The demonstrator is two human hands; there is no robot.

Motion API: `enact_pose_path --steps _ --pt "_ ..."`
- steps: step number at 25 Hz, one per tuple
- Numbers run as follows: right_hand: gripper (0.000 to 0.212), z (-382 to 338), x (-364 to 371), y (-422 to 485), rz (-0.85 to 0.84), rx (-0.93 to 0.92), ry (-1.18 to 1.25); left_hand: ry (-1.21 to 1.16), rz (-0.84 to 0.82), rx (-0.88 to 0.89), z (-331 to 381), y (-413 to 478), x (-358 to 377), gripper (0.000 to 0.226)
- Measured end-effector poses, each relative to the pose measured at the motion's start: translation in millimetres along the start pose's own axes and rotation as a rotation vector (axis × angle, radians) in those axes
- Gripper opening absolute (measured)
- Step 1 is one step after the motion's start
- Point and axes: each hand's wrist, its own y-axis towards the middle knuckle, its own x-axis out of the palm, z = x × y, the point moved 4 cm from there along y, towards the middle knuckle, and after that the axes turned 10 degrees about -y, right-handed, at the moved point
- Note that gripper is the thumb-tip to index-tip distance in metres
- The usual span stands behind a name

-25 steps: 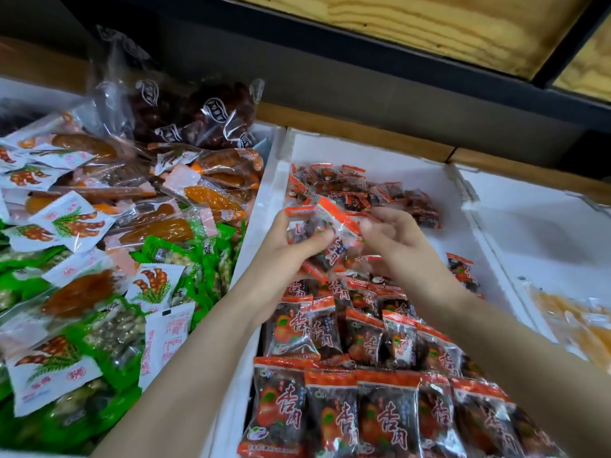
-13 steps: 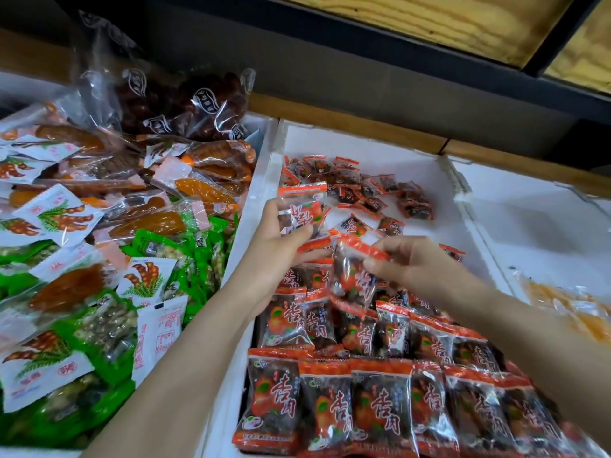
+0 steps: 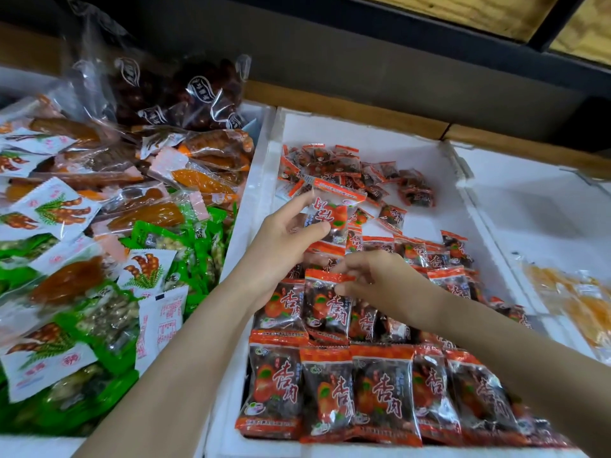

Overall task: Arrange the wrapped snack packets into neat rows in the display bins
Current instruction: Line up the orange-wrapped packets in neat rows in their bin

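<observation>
Lowered, right hand (image 3: 386,285) pinches a row packet (image 3: 325,309); left hand (image 3: 281,239) grips a raised packet (image 3: 334,216).

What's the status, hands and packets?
Left hand grips a raised packet over the bin. Right hand pinches the top edge of a second-row packet. Loose pile at back unsorted; nothing in the way.

Three white foam bins sit side by side. The middle bin (image 3: 380,140), under the left hand (image 3: 284,233) and right hand (image 3: 380,282), carries red-and-black snack packets: overlapping rows (image 3: 380,391) nearer than the hands, a loose heap (image 3: 357,173) beyond them. The left bin (image 3: 259,150), outside the left hand, is piled with mixed packets (image 3: 99,259). The right bin (image 3: 535,206), past the right hand, holds yellow packets (image 3: 575,299).
</observation>
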Motion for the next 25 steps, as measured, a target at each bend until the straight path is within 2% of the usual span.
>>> enact_pose_path --steps 3,5,6,8,10,12,14,16,18,21,23,25 --pt "0.009 9 -7 0 0.105 0.069 0.097 0.045 0.029 0.003 0 -1 0 0.019" --pt "0.016 19 -22 -3 0.283 0.166 0.392 0.039 0.008 0.019 3 -2 2 0.017" --pt "0.018 21 -31 -5 0.364 0.156 0.489 0.051 -0.015 0.023 3 -3 3 0.016" --pt "0.024 15 -46 -13 0.421 0.025 0.432 0.144 -0.048 0.041 4 -3 5 0.019" --pt "0.038 2 -49 -19 0.359 -0.101 0.213 0.203 -0.095 0.061 4 -4 8 0.027" --pt "0.043 -7 -46 -21 0.343 -0.146 0.006 0.210 -0.135 0.070 2 -6 12 0.032" --pt "0.042 -8 -44 -22 0.358 -0.119 -0.088 0.272 -0.138 0.120 2 -7 15 0.034" --pt "0.033 -3 -43 -22 0.357 -0.045 -0.117 0.449 -0.133 0.205 1 -10 18 0.034" --pt "0.023 13 -43 -23 0.331 0.074 0.038 0.692 -0.174 0.238 1 -17 18 0.039" --pt "0.013 39 -35 -23 0.230 0.211 0.428 1.113 -0.356 0.216 -7 -27 14 0.048" --pt "0.009 52 -24 -23 0.134 0.220 0.412 1.274 -0.446 0.206 -12 -32 13 0.049" --pt "0.008 54 -11 -21 0.019 0.191 0.410 1.322 -0.468 0.214 -15 -35 14 0.049"
